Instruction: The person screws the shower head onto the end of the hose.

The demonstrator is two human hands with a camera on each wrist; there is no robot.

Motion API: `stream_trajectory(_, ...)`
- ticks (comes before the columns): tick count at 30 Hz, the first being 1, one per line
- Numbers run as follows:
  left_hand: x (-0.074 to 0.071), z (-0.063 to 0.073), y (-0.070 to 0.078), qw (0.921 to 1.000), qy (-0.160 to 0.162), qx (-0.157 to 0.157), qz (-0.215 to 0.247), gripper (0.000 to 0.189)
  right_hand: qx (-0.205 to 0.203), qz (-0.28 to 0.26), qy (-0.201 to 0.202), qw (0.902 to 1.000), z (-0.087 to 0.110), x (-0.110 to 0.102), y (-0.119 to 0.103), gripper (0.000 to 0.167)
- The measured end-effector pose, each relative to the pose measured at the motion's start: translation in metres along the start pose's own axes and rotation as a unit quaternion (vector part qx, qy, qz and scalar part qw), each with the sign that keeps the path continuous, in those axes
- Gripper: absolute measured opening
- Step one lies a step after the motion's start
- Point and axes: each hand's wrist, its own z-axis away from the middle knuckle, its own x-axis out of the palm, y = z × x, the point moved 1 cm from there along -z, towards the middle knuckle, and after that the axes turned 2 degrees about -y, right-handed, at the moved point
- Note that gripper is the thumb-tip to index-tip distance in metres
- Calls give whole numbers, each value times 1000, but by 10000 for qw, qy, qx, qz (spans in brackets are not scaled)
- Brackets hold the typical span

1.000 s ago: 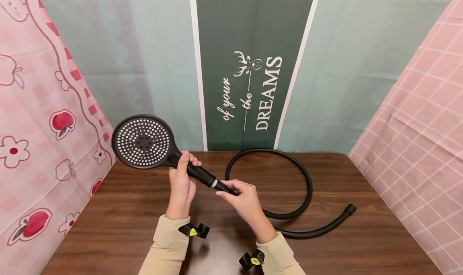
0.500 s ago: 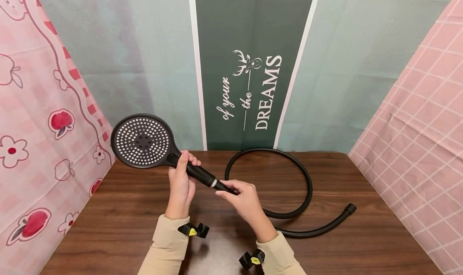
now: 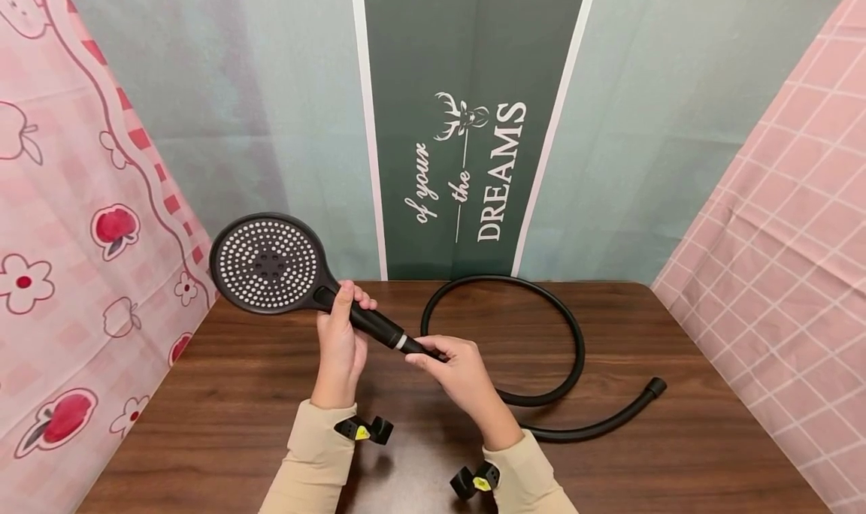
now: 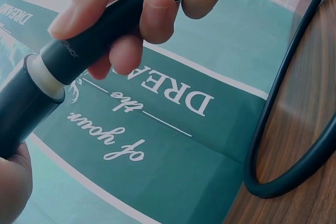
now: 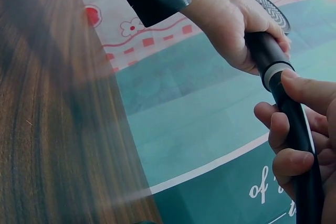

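A black hand shower (image 3: 267, 264) with white nozzles slants over the table in the head view, its face turned up toward me. My left hand (image 3: 343, 352) grips its handle (image 3: 375, 327), thumb on top. At the handle's lower end, my right hand (image 3: 463, 375) pinches the connector of a black shower hose (image 3: 579, 349) between thumb and fingers. A white ring (image 4: 44, 77) shows between handle and connector in the left wrist view; the two parts are in line. My right fingertips (image 5: 294, 162) curl round the connector in the right wrist view.
The hose makes a loop on the brown wooden table (image 3: 223, 424), and its free end (image 3: 655, 387) lies at the right. A green cloth with lettering (image 3: 473, 176) hangs behind the table. Pink cloths (image 3: 61, 221) stand at both sides. Each wrist carries a black camera (image 3: 381, 430).
My right hand and forearm have shifted very slightly to the right. Both hands keep their hold, and the hand shower stays almost in place.
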Motion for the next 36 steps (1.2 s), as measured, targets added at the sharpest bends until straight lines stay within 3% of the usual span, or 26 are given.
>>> stream_trajectory(13, 1, 1, 0, 10000, -65, -39, 65, 13, -44, 150, -235, 9996, -2, -3, 0, 19)
stream_trajectory(22, 1, 0, 1, 10000, -33, 39, 15, 13, -161, 142, -145, 9997, -3, -3, 0, 20)
stream_trajectory(31, 1, 0, 1, 10000, -8, 31, -23, 13, 8, -215, -108, 9997, -3, -3, -2, 38)
stream_trajectory(36, 2, 0, 1, 10000, 33, 40, -51, 14, 292, -248, 5, 9993, -3, -3, -1, 29)
